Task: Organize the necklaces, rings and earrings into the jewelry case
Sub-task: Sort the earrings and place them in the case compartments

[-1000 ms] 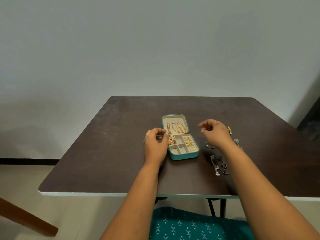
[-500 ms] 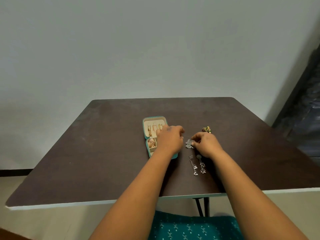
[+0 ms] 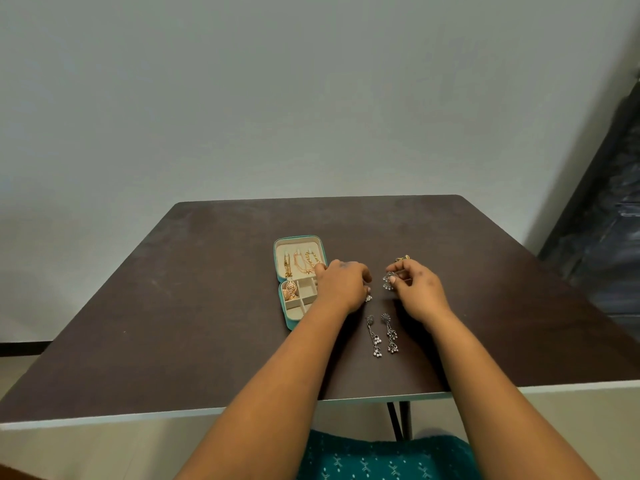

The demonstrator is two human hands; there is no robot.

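Note:
An open teal jewelry case (image 3: 284,308) lies mid-table, gold necklaces (image 3: 304,263) hanging in its lid and a gold filigree piece (image 3: 290,290) in a left compartment. My left hand (image 3: 341,285) hovers over the case's right side, fingers curled; a small silver earring (image 3: 368,298) shows at its fingertips, and whether it is gripped is unclear. My right hand (image 3: 417,289) pinches a silver cluster earring (image 3: 387,281) just above the table. A pair of long silver dangle earrings (image 3: 382,336) lies in front of my hands. A gold piece (image 3: 402,259) peeks out behind my right hand.
The dark brown table (image 3: 173,323) has a white front edge near my lap. A plain wall stands behind it. Dark furniture (image 3: 602,237) rises at the far right.
My right hand has lifted the silver cluster earring off the table. My left hand has stayed over the case's right side, and my view has shifted a little.

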